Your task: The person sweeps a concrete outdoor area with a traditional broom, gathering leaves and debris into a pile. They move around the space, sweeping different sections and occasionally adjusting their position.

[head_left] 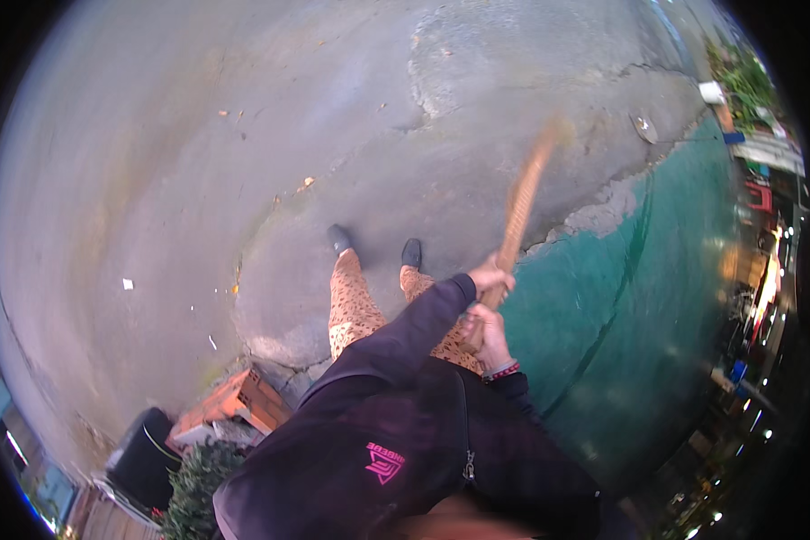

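With both fists I grip a long tan straw broom [524, 193], slanted up and to the right in front of me. My left hand [492, 276] is closed round its shaft, farther from my body. Just below it, my right hand [488, 331] wraps the handle near its lower end; a red bracelet circles that wrist. The broom's far end is smeared by motion over the grey concrete, so I cannot tell whether it touches the ground.
A cracked, ragged edge parts the concrete [288, 108] from a green floor [603, 315] on my right. Small scraps [128, 283] and leaves lie about. Orange bricks [243, 400], a black chair-like object [146, 459] and a bush [202, 490] stand at lower left. Plants [747, 81] grow at far right.
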`<move>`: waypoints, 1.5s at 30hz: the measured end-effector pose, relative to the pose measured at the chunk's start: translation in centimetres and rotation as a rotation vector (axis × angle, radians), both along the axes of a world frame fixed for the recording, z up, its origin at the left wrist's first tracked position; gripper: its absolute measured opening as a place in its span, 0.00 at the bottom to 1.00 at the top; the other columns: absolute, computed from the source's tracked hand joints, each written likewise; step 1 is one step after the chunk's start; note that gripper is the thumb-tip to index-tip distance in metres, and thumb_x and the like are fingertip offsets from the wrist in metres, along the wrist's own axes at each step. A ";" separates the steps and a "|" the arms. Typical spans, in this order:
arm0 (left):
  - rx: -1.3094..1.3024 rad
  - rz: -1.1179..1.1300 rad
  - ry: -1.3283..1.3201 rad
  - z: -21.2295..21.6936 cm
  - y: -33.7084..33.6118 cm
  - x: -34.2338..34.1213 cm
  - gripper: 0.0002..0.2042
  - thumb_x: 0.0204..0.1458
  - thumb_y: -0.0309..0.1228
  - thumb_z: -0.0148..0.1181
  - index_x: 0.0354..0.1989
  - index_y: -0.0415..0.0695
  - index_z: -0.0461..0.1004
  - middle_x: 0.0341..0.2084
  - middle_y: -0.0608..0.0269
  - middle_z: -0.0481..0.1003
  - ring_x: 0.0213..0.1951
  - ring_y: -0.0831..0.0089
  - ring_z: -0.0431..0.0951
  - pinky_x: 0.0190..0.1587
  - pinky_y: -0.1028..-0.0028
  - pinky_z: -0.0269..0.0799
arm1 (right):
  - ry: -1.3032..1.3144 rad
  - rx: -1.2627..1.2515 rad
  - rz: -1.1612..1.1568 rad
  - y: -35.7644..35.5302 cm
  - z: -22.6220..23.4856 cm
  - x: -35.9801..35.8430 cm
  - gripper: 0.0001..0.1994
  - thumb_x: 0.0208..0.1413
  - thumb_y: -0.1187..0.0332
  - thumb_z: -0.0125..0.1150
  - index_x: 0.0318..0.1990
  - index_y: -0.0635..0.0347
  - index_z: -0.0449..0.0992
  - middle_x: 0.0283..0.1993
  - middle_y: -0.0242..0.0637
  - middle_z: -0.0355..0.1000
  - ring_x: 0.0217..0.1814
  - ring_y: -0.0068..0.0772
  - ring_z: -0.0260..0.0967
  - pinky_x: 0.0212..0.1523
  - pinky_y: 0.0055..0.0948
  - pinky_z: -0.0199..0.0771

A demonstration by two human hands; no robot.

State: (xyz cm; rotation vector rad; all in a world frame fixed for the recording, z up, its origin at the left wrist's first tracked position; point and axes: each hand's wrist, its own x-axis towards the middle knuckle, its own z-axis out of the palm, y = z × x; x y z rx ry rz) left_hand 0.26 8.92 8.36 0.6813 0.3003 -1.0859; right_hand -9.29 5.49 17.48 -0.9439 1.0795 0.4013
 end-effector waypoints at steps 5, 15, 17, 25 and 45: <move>0.198 -0.544 -0.200 -7.7 -2.2 -2.8 0.17 0.35 0.32 0.67 0.35 0.38 0.74 0.20 0.59 0.74 0.22 0.70 0.75 0.25 0.72 0.71 | 0.292 0.108 -0.226 -0.3 -4.4 1.4 0.06 0.50 0.69 0.57 0.25 0.54 0.67 0.19 0.27 0.62 0.18 0.24 0.61 0.20 0.24 0.67; 0.570 0.360 0.373 -9.8 31.4 2.7 0.12 0.44 0.23 0.56 0.38 0.37 0.65 0.26 0.55 0.71 0.27 0.65 0.74 0.29 0.66 0.74 | 0.188 0.421 0.556 23.0 -10.0 11.2 0.08 0.47 0.67 0.59 0.30 0.62 0.71 0.22 0.34 0.69 0.21 0.29 0.69 0.22 0.31 0.73; 0.740 0.488 0.319 -9.5 30.5 6.4 0.09 0.42 0.22 0.55 0.32 0.36 0.63 0.22 0.54 0.70 0.22 0.65 0.73 0.23 0.67 0.72 | 0.105 0.461 0.694 20.7 -10.7 15.1 0.07 0.46 0.68 0.60 0.28 0.62 0.71 0.20 0.34 0.68 0.19 0.27 0.68 0.20 0.29 0.72; 0.653 -0.095 -0.085 -0.7 12.5 9.1 0.16 0.53 0.36 0.58 0.44 0.38 0.65 0.34 0.57 0.70 0.38 0.66 0.73 0.38 0.65 0.73 | -0.006 0.423 0.245 3.4 -3.4 10.1 0.12 0.46 0.69 0.62 0.36 0.59 0.65 0.20 0.29 0.66 0.18 0.20 0.65 0.17 0.24 0.69; 1.390 -1.451 -0.489 -1.9 41.8 21.0 0.16 0.54 0.41 0.50 0.45 0.48 0.76 0.37 0.58 0.76 0.42 0.62 0.76 0.48 0.63 0.71 | 0.202 -0.124 -0.797 -43.3 -20.8 20.1 0.06 0.45 0.70 0.57 0.19 0.55 0.70 0.17 0.31 0.67 0.13 0.29 0.61 0.15 0.27 0.59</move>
